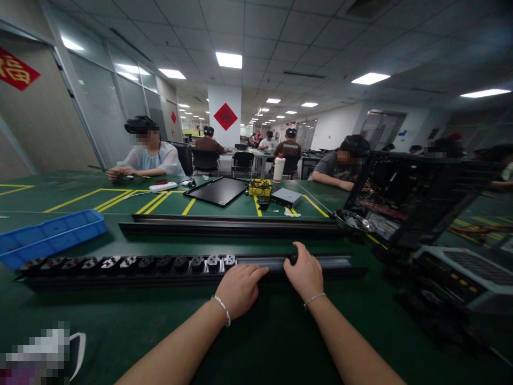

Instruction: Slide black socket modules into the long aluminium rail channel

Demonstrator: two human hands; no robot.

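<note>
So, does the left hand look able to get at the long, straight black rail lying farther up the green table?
Probably yes: between the left hand and the far rail, only the low, nearer black rail and a strip of green tabletop appear to lie, nothing tall.

On my feed, twelve being straight ahead, I see a red-capped white bottle (278, 170) at twelve, a person in pale clothes (158, 160) at eleven, a grey box (468, 272) at two.
</note>
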